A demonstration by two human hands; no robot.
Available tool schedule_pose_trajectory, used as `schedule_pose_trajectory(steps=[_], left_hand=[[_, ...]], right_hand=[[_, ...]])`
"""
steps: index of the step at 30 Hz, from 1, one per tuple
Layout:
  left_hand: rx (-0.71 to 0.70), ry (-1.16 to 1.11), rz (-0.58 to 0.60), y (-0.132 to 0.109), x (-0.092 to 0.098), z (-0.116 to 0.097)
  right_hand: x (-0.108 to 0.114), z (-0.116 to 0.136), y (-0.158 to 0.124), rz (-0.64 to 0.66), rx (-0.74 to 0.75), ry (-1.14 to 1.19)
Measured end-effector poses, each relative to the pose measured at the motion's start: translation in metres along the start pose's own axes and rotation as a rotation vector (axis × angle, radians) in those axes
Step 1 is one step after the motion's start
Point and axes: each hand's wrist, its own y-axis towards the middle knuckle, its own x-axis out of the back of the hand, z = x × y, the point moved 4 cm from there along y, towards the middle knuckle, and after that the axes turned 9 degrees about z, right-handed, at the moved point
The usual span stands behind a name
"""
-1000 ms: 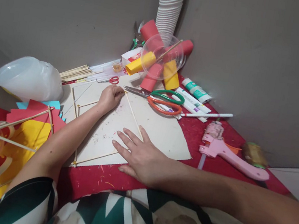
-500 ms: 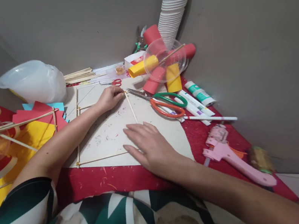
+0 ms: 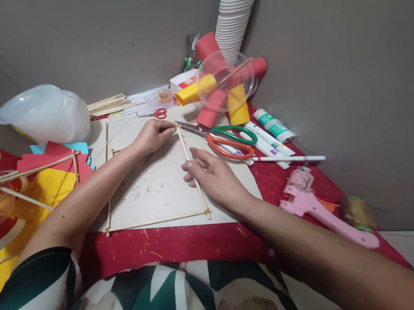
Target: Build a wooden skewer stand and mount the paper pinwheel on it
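Observation:
A four-sided frame of thin wooden sticks (image 3: 158, 220) lies on a pale board (image 3: 147, 177), its corners joined with yellowish bands or glue. At the frame's far right corner, my left hand (image 3: 153, 136) pinches the stick end between thumb and fingers. My right hand (image 3: 217, 178) is at the middle of the right-hand stick. That stick passes across its curled fingers, whose tips show on the stick's left side. The near right corner, with its short stick ends, is in plain view. My left forearm hides part of the frame's left side.
Big scissors with green and orange handles (image 3: 230, 149) lie beyond my hands, small red scissors (image 3: 160, 113) beside them. A pink glue gun (image 3: 313, 207) lies right. Behind stand stacked white cups (image 3: 235, 11) and a paper-tube pinwheel (image 3: 211, 108). Coloured paper (image 3: 46, 186) lies left.
My right hand has gone from lying flat over the frame's right side to curling its fingers around that stick, uncovering the near right corner. My left hand stays at the far corner.

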Motion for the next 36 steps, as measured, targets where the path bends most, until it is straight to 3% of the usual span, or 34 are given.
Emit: schedule_pose_trajectory(steps=[5, 15, 18, 23, 28, 32, 36], left_hand=[[0.008, 0.007, 0.001, 0.001, -0.007, 0.004], [-0.025, 0.055, 0.005, -0.001, -0.009, 0.003], [-0.014, 0.104, 0.005, 0.0, -0.007, 0.006], [-0.009, 0.25, 0.018, 0.0, -0.003, 0.011], [0.027, 0.42, 0.065, -0.001, -0.006, 0.012], [0.076, 0.391, 0.083, -0.009, 0.006, 0.003], [0.066, 0.371, 0.058, -0.048, 0.037, -0.024]], right_hand=[[0.0, 0.001, 0.0, 0.061, 0.015, -0.057], [0.0, -0.004, 0.002, 0.06, 0.016, -0.089], [0.003, -0.001, 0.0, 0.033, 0.081, -0.266], [0.005, 0.008, -0.006, 0.003, 0.179, -0.759], [0.005, 0.003, -0.008, 0.023, 0.211, -1.0], [0.005, -0.001, -0.009, 0.019, 0.224, -1.106], [0.003, 0.003, -0.014, 0.024, 0.186, -1.177]])
